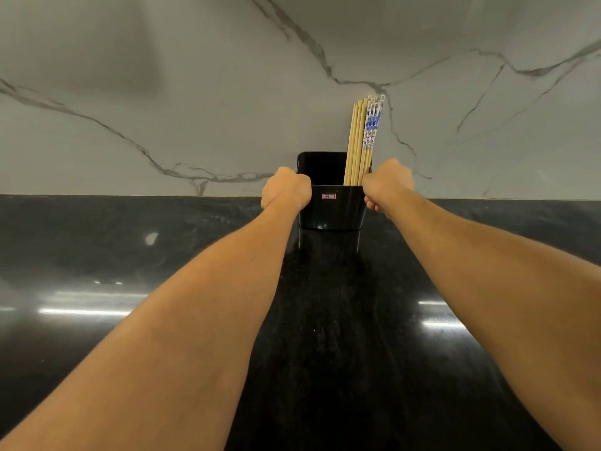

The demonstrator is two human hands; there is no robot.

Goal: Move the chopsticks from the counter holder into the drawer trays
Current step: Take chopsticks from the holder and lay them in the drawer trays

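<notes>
1. The dark counter (pixel 325 385) lay nearest.
2. At its far edge, the left hand (pixel 286 187) and the right hand (pixel 387 183) each clasped one side of the black holder (pixel 331 208), fingers curled round it.
3. The chopsticks (pixel 359 141) stood upright in the holder's right half, just beside the right hand, their tops rising above its knuckles.

The holder (pixel 331 208) stands on the counter (pixel 130 255), just before the backsplash (pixel 162 92), with the chopsticks (pixel 356 144) upright in its right part. My left hand (pixel 286 188) grips its left wall, my right hand (pixel 387 185) its right.
</notes>
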